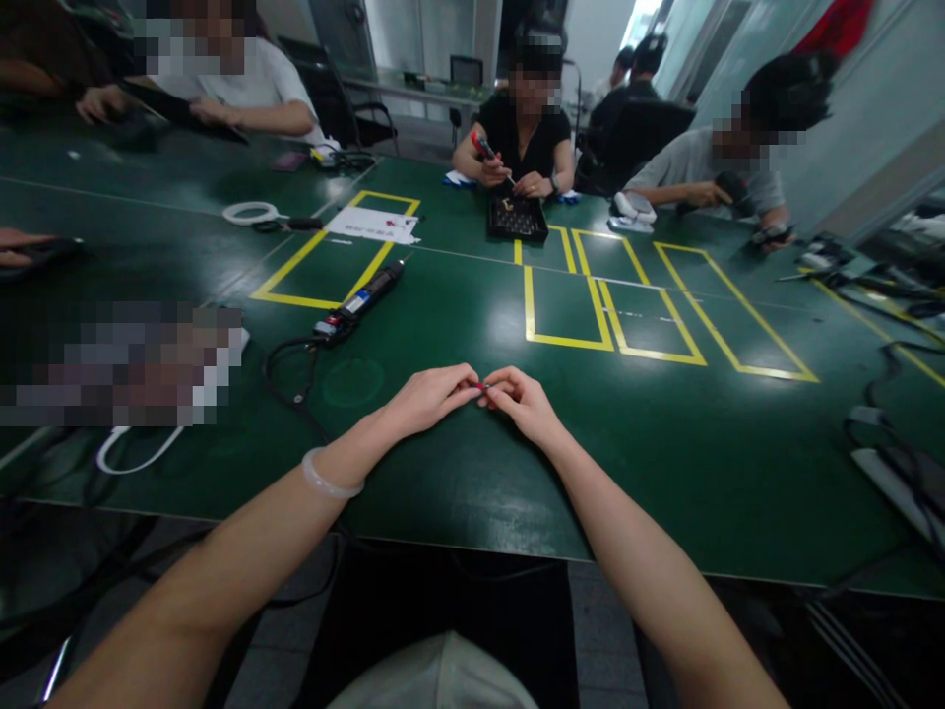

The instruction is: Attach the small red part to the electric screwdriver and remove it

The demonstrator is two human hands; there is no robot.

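My left hand (435,397) and my right hand (521,402) meet over the green table, fingertips almost touching. Between them is a small red and dark piece (482,387), pinched by the fingers of both hands. Most of it is covered by the fingertips, so its kind does not show. A pale bangle (330,477) circles my left wrist. Up and to the left of my hands, an electric screwdriver (361,300) lies on the table with its cord trailing toward me.
Yellow tape rectangles (568,343) mark the green table (443,492). Across it, a co-worker (524,138) holds a red-ended tool over a black tray (517,234). A white paper (374,225) and a white-ringed magnifier (255,213) lie at left. Cables (897,345) run along the right.
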